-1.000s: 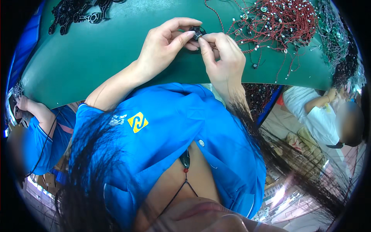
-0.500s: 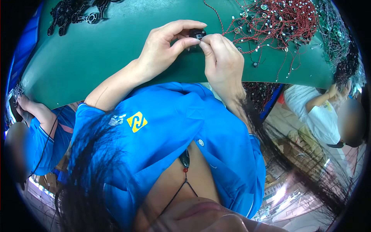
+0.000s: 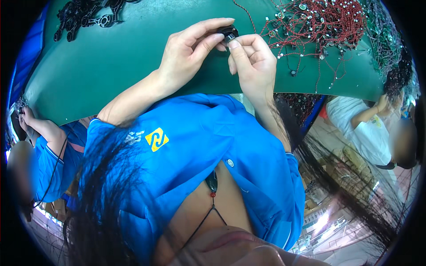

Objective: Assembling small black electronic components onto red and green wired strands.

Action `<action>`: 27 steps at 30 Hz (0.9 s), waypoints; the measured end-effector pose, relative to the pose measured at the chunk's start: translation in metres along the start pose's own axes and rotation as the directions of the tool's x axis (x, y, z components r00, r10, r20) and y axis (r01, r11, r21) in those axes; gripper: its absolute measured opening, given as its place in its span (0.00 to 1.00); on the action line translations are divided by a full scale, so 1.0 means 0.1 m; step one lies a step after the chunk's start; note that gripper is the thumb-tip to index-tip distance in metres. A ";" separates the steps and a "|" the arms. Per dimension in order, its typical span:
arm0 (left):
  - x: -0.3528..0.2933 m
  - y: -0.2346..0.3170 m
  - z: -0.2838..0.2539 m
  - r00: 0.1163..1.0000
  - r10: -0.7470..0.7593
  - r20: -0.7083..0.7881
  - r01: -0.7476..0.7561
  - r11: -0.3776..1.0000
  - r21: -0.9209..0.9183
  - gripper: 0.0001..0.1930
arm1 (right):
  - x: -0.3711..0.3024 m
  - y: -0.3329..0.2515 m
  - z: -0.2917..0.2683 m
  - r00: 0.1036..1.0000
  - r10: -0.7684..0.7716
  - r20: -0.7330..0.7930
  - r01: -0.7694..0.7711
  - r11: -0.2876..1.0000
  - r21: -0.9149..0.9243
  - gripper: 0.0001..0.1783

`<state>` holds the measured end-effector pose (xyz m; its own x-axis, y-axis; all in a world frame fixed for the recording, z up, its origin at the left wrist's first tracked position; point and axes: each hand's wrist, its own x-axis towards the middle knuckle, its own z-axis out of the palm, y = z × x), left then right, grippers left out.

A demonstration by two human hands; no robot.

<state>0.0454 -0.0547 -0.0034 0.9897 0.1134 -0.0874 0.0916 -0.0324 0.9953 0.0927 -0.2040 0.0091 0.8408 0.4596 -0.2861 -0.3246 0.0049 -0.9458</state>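
Over the far middle of the green table, both my hands meet on a small black plastic part point(image 3: 229, 32) with a rounded shape. Thumb and fingers of my left hand point(image 3: 186, 46) close round it from the left. On its near right side, the thumb and forefinger of my right hand point(image 3: 253, 57) pinch its edge; the other fingers curl beneath. What exactly lies under the right thumb is hidden. Just right of my hands spreads a heap of red-and-black twisted wires point(image 3: 319, 26) with small round metal-and-black pieces on their ends.
Black plastic frames point(image 3: 88, 20) are piled at the far left of the green table point(image 3: 102, 66). Green and clear wires point(image 3: 386, 40) hang at the right edge. Co-workers sit left point(image 3: 51, 146) and right point(image 3: 364, 128). Below the table edge stands a blue bin point(image 3: 313, 117) of dark parts.
My right hand has turned and its thumb now lies across the black part, fingers more curled. The black part has tilted slightly and moved up a little with my left hand.
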 end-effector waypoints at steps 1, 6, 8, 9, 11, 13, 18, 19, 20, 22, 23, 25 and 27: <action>-0.01 -0.02 0.00 1.000 0.008 0.018 -0.008 1.000 -0.026 0.18 | 0.00 0.01 0.00 1.000 0.000 0.001 0.000 1.000 -0.001 0.06; -0.02 -0.05 0.00 0.998 0.018 0.052 -0.017 0.999 -0.032 0.21 | -0.03 0.02 -0.02 1.000 -0.030 0.010 0.031 0.997 -0.075 0.06; -0.01 -0.04 -0.04 0.995 -0.030 0.094 0.032 0.999 -0.012 0.21 | -0.03 0.01 -0.05 0.999 -0.023 0.042 0.029 0.991 -0.134 0.06; 0.00 -0.04 -0.05 0.995 -0.030 0.094 0.032 0.999 -0.013 0.21 | -0.03 0.00 -0.07 0.997 -0.015 0.074 0.029 0.981 -0.192 0.06; 0.01 -0.05 -0.06 0.995 0.014 0.103 -0.014 1.000 0.000 0.19 | -0.03 -0.02 -0.08 0.996 -0.020 0.082 0.041 0.963 -0.265 0.06; 0.01 -0.04 -0.06 0.994 -0.019 0.106 0.014 0.999 0.049 0.19 | -0.03 -0.05 -0.07 0.996 -0.024 0.090 0.053 0.940 -0.338 0.05; -0.01 -0.07 -0.01 0.998 0.033 0.059 -0.043 0.982 0.183 0.16 | -0.05 -0.05 -0.03 0.980 -0.152 0.128 0.199 0.749 -0.632 0.06; 0.00 -0.15 0.01 0.993 0.117 -0.012 -0.113 0.978 0.177 0.15 | -0.05 -0.02 -0.02 0.979 -0.153 0.132 0.202 0.748 -0.632 0.06; 0.00 -0.19 0.02 0.976 0.200 -0.084 -0.183 0.967 0.177 0.15 | -0.04 0.02 -0.01 0.965 -0.219 0.146 0.258 0.683 -0.683 0.07; 0.00 -0.21 0.02 0.975 0.190 -0.111 -0.172 0.973 0.154 0.14 | -0.02 0.06 0.00 0.944 -0.284 0.166 0.312 0.612 -0.727 0.08; 0.00 -0.21 0.01 0.975 0.179 -0.135 -0.162 0.978 0.129 0.13 | -0.02 0.06 0.00 0.922 -0.334 0.196 0.352 0.516 -0.781 0.08; 0.01 -0.16 -0.06 0.988 0.087 -0.129 -0.074 0.992 0.102 0.13 | 0.00 0.07 0.01 0.896 -0.380 0.229 0.386 0.413 -0.825 0.09; 0.05 -0.14 -0.14 0.988 0.041 -0.150 -0.031 0.997 0.067 0.13 | 0.03 0.10 0.00 0.808 -0.473 0.353 0.487 0.198 -0.850 0.09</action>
<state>0.0471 -0.0394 -0.0168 0.9649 0.2597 -0.0394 0.0682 -0.1026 0.9924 0.0919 -0.2022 -0.0013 0.6796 0.6820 0.2702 0.7139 -0.5302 -0.4573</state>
